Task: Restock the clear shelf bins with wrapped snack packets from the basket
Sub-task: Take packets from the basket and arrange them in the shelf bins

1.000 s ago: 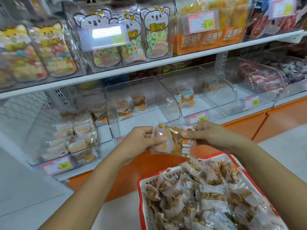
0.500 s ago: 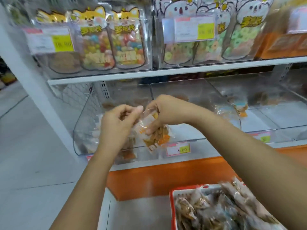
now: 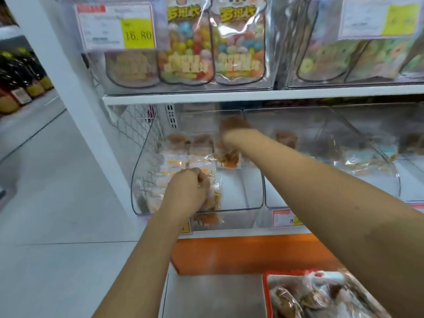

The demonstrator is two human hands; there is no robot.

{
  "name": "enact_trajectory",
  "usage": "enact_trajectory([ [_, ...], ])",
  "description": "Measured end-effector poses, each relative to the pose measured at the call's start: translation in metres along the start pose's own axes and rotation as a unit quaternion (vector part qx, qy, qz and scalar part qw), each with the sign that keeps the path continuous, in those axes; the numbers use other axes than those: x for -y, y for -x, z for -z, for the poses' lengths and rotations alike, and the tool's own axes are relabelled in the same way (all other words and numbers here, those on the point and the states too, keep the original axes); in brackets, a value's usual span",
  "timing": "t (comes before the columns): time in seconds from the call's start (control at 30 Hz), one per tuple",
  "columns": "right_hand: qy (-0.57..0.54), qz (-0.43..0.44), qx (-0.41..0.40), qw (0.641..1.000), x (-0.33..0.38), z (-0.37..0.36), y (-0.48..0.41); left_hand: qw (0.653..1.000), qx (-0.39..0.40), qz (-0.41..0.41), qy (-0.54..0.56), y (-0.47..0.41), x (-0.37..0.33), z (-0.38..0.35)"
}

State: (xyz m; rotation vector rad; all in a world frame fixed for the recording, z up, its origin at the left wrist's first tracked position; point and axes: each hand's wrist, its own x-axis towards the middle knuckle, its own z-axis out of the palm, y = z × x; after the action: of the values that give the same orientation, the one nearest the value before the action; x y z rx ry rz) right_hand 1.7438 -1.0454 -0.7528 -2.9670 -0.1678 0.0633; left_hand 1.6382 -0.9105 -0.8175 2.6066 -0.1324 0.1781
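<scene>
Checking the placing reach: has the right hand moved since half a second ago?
Yes. The right hand has gone forward, past the front wall of the leftmost clear bin, deep inside; before, it was in front.

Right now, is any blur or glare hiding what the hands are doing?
Head view: motion blur smears the right hand in the bin, so its grip is unreadable; the left hand, pinching a packet, is sharper; glare streaks the candy bags above.

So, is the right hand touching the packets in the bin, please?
Cannot tell: in the head view the right hand is blurred inside the clear bin, hiding any contact with the packets.
</scene>
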Motion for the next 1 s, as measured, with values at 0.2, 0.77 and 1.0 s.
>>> enact_trajectory([
  [0.2, 0.102, 0.025, 0.024, 0.994, 0.000, -0.022, -0.006, 1.000, 0.001, -0.002, 0.007, -0.002, 0.002, -0.003],
  [0.77, 0.001, 0.124, -0.131, 0.984, -0.042, 0.011, 0.121, 0.973, -0.140, -0.153, 0.103, 0.056, -0.051, 0.010],
  [1.0, -0.062, 0.040, -0.022, 0.997, -0.156, -0.036, 0.244, 0.964, 0.196, -0.177, -0.005, 0.104, -0.073, -0.062],
])
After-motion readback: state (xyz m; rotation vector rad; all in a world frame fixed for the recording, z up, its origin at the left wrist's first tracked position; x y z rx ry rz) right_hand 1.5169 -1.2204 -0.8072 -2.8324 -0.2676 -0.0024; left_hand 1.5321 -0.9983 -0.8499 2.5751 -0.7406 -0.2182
